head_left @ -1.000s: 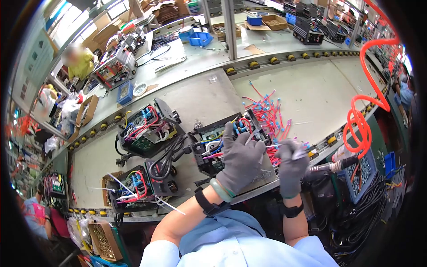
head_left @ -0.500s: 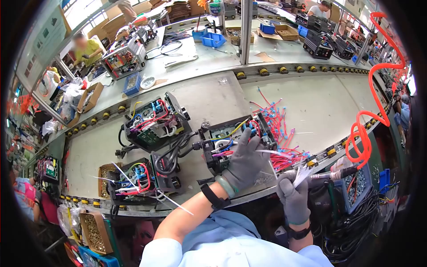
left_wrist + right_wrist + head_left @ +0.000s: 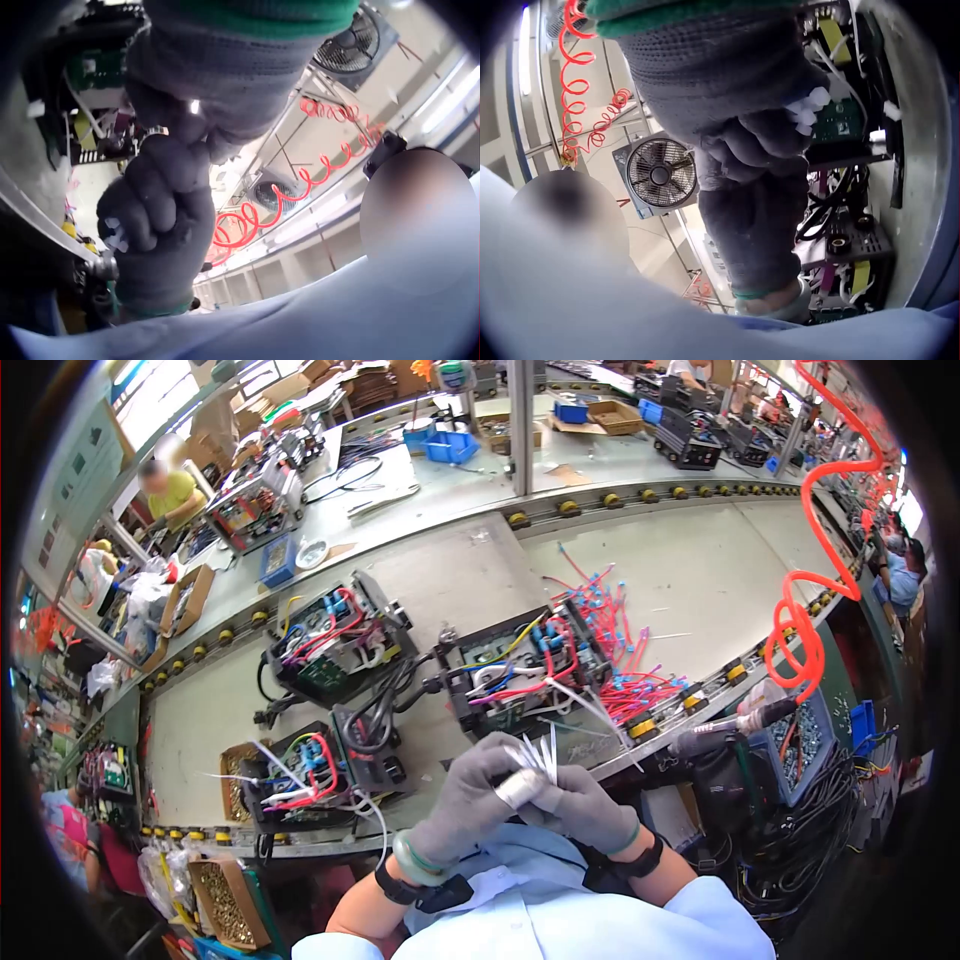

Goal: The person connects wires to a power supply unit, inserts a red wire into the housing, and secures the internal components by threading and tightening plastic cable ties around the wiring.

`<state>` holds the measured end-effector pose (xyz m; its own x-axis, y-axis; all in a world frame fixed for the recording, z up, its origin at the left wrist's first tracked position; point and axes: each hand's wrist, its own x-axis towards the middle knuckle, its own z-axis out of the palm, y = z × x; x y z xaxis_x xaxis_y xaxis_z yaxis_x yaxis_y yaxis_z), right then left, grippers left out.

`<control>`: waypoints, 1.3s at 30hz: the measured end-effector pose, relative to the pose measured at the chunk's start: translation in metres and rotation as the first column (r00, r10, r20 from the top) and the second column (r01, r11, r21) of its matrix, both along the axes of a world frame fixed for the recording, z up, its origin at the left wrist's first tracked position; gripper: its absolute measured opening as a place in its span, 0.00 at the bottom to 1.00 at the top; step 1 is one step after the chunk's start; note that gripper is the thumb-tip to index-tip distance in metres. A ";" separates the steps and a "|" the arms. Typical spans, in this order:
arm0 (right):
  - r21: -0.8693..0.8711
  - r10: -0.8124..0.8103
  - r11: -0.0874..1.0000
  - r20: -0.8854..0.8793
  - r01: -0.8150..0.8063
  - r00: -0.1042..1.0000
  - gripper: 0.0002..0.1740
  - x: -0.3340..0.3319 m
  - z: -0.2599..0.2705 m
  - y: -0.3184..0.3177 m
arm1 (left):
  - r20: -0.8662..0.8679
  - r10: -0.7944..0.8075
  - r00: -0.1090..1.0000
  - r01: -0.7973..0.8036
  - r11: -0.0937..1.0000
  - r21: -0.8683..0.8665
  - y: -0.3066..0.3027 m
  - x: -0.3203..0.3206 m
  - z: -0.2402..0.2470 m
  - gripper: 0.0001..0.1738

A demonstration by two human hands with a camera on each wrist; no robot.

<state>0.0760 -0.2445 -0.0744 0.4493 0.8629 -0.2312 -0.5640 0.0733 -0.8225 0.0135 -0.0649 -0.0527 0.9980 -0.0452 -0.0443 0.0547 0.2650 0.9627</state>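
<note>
In front of the chest, both gloved hands meet around a bundle of white cable ties (image 3: 540, 758). The right hand (image 3: 592, 812) grips the bundle; white tie heads (image 3: 808, 111) poke out beside its curled fingers in the right wrist view. Against it, the left hand (image 3: 462, 800) pinches the ties with curled fingers. Just beyond the hands sits an opened black device (image 3: 520, 670) with red, blue and yellow wires. From its wiring a single white cable tie (image 3: 600, 712) sticks out toward the right front edge.
Two more opened devices (image 3: 340, 635) (image 3: 310, 775) stand to the left, black cables between them. Red wires with blue ends (image 3: 620, 620) lie in a pile at right. A power driver (image 3: 725, 732) on a red coiled hose (image 3: 800, 630) is right of the hands.
The left hand has left the middle device and come back to the chest, where the right hand has brought the cable ties. One tie now shows protruding from that device's wires.
</note>
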 end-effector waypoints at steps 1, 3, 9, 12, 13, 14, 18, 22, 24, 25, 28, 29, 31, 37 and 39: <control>-0.024 0.047 0.999 0.013 -0.046 0.999 0.17 0.002 0.005 0.008 | -0.167 0.014 0.986 -0.031 0.995 -0.099 0.005 -0.003 0.016 0.06; -0.017 0.066 0.998 0.030 -0.066 0.997 0.19 0.006 0.010 0.021 | 0.009 0.109 0.994 -0.110 0.991 0.070 0.019 -0.005 0.012 0.07; -0.128 0.012 0.992 0.135 0.005 0.991 0.18 0.009 0.022 0.050 | 0.374 0.260 0.890 -0.450 0.622 0.640 0.037 -0.006 0.022 0.09; -0.171 -0.119 0.971 0.260 0.166 0.958 0.17 0.007 0.019 0.046 | 0.196 0.516 0.834 -0.549 0.742 0.386 0.048 -0.003 0.041 0.11; -0.180 -0.170 0.952 0.366 0.249 0.915 0.17 0.006 0.018 0.043 | 0.036 0.549 0.835 -0.536 0.796 0.281 0.051 -0.003 0.052 0.12; -0.189 -0.162 0.951 0.367 0.243 0.916 0.17 0.004 0.020 0.042 | -0.128 0.554 0.823 -0.533 0.830 0.166 0.055 0.000 0.061 0.13; 0.119 -0.296 0.955 0.475 0.273 0.829 0.13 -0.005 0.036 0.048 | -0.394 0.403 0.826 -0.471 0.877 -0.092 0.052 0.006 0.063 0.15; 0.192 -0.259 0.964 0.829 0.183 0.496 0.14 0.010 0.045 0.044 | -0.472 0.288 0.833 -0.377 0.920 -0.105 0.052 0.007 0.052 0.14; 0.246 -0.254 0.958 0.967 0.146 0.038 0.19 0.018 0.052 0.041 | -0.502 0.238 0.831 -0.346 0.928 -0.134 0.055 0.011 0.054 0.14; 0.219 -0.216 0.965 0.976 0.145 -0.040 0.20 0.022 0.062 0.038 | -0.507 0.189 0.841 -0.278 0.955 -0.106 0.057 0.016 0.061 0.14; 0.244 -0.247 0.953 0.969 0.178 -0.006 0.23 0.032 0.065 0.026 | -0.493 0.097 0.865 -0.129 0.991 -0.031 0.066 0.038 0.074 0.15; 0.247 -0.247 0.949 0.969 0.194 -0.024 0.23 0.034 0.073 0.021 | -0.365 0.156 0.918 -0.123 0.986 0.114 0.071 0.051 0.071 0.15; 0.257 -0.269 0.933 0.963 0.253 0.011 0.23 0.035 0.073 0.021 | -0.159 0.275 0.948 -0.190 0.892 0.410 0.087 0.080 0.072 0.15; 0.155 -0.141 0.968 0.987 0.199 -0.080 0.24 0.039 0.046 0.047 | -0.293 0.126 0.948 0.157 0.615 0.773 0.158 0.144 0.016 0.24; 0.181 -0.163 0.963 0.981 0.198 -0.106 0.20 0.039 0.043 0.059 | -0.485 0.060 0.872 0.322 0.676 0.662 0.154 0.140 0.014 0.31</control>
